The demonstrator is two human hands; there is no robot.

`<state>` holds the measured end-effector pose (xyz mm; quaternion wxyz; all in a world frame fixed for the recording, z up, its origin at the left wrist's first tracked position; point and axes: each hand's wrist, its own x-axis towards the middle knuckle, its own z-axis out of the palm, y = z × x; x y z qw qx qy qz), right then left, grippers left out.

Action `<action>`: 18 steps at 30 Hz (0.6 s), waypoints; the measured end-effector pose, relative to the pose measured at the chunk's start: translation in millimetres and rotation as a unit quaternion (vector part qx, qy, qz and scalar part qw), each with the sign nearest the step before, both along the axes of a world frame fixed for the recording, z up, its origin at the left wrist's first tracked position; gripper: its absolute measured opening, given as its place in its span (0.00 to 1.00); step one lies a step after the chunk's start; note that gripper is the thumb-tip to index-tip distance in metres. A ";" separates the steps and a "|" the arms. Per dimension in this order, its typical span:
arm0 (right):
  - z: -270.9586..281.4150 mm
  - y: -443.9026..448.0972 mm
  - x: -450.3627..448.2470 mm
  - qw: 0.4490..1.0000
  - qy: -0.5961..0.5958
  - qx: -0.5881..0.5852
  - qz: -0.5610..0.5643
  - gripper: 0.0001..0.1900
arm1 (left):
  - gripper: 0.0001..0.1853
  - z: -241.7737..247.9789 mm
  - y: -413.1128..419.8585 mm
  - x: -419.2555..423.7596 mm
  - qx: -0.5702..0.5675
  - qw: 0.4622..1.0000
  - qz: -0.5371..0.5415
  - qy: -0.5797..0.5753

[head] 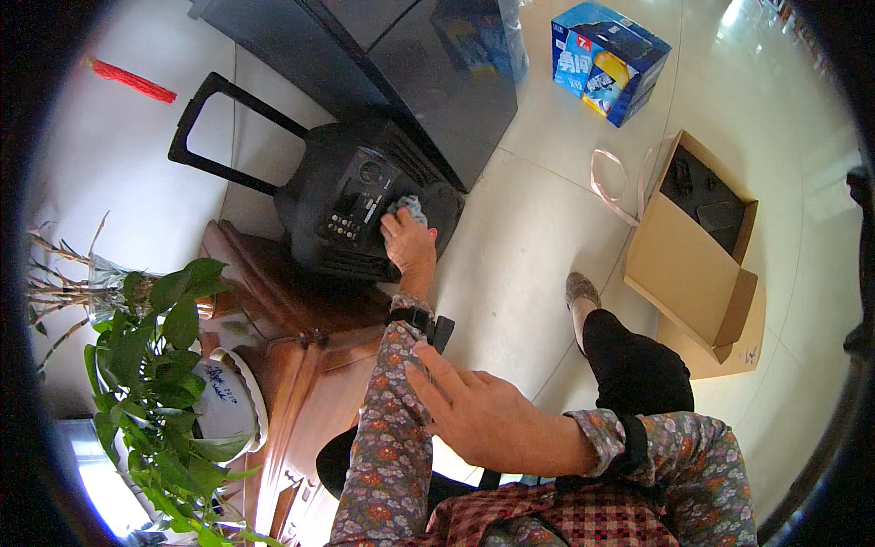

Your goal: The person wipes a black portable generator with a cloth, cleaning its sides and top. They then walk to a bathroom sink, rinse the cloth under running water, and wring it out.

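My left hand (410,245) holds a crumpled light blue-grey cloth (409,205). It presses the cloth on the black trolley speaker (301,205), beside the control panel (357,195) with its knobs and sockets. The speaker's telescopic handle (188,123) is pulled out to the left. My right hand (485,417) crosses over to my left forearm, fingers slightly apart at the flowered sleeve (389,437). Nothing shows in that hand, though its palm side is hidden. A black band with a small device (418,319) is strapped round my left wrist.
A glossy dark cabinet (437,89) stands close beside the speaker. Brown wooden furniture (301,383) and a leafy potted plant (157,383) are at left. An open cardboard box (690,267), a pink ribbon (598,181) and a blue printed carton (608,61) lie on the tiles.
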<state>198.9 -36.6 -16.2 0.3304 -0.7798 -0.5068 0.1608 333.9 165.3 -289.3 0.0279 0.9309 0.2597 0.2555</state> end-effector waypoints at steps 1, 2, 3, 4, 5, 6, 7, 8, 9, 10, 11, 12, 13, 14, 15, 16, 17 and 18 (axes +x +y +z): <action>0.1 -0.7 -0.3 1.000 0.005 -0.002 0.004 0.30 | 0.14 -1.0 -2.4 5.7 0.014 0.999 -0.032 0.008; -0.1 -0.2 -1.1 1.000 -0.008 -0.001 0.007 0.30 | 0.16 -0.7 -2.8 10.6 0.029 0.998 -0.053 0.011; -0.9 0.8 -1.9 1.000 -0.023 0.002 0.010 0.30 | 0.17 0.0 -2.0 15.0 0.036 0.996 -0.079 0.032; -1.8 1.9 -3.3 0.999 -0.036 0.013 0.006 0.30 | 0.21 1.4 1.5 17.6 0.042 0.991 -0.110 0.061; -3.4 3.3 -4.4 0.999 -0.042 0.001 0.008 0.30 | 0.20 2.2 5.3 19.2 0.054 0.989 -0.128 0.049; -4.9 5.2 -6.6 0.999 -0.045 -0.002 0.005 0.30 | 0.19 2.9 10.9 18.7 0.048 0.985 -0.145 0.077; -6.3 6.7 -8.5 0.999 -0.046 -0.003 -0.002 0.29 | 0.18 2.7 16.6 17.5 0.051 0.981 -0.164 0.094; -8.2 9.2 -10.3 0.997 -0.068 0.015 -0.013 0.28 | 0.15 1.3 21.9 11.7 0.057 0.983 -0.163 0.068; -9.7 11.0 -12.2 0.995 -0.090 0.035 -0.025 0.27 | 0.17 -0.9 26.9 5.9 0.037 0.983 -0.147 0.103; -11.1 11.6 -12.9 0.991 -0.113 0.055 -0.037 0.26 | 0.19 -3.8 31.0 -2.0 0.024 0.984 -0.130 0.117; -11.7 11.5 -13.9 0.991 -0.118 0.056 -0.037 0.25 | 0.21 -6.9 34.4 -10.3 0.005 0.985 -0.116 0.130; -11.6 10.5 -14.4 0.990 -0.122 0.058 -0.037 0.25 | 0.21 -9.6 36.8 -18.9 0.029 0.984 -0.119 0.133; -11.2 9.3 -14.5 0.990 -0.126 0.058 -0.035 0.25 | 0.21 -11.5 39.1 -26.2 0.075 0.982 -0.123 0.121; -9.8 7.4 -14.8 0.993 -0.109 0.038 -0.027 0.25 | 0.21 -12.7 39.4 -32.1 0.104 0.979 -0.124 0.128; -8.1 5.4 -14.8 0.995 -0.092 0.017 -0.019 0.25 | 0.21 -12.5 40.1 -35.1 0.124 0.971 -0.118 0.166; -6.3 3.9 -14.5 0.997 -0.075 -0.003 -0.011 0.25 | 0.18 -11.6 38.0 -36.8 0.077 0.984 -0.104 0.123; -4.7 2.8 -13.8 0.997 -0.070 -0.001 -0.010 0.25 | 0.15 -9.2 36.7 -34.2 0.090 0.983 -0.115 0.108; -3.3 2.1 -13.2 0.998 -0.065 0.001 -0.009 0.24 | 0.12 -6.4 33.7 -30.0 0.091 0.980 -0.134 0.112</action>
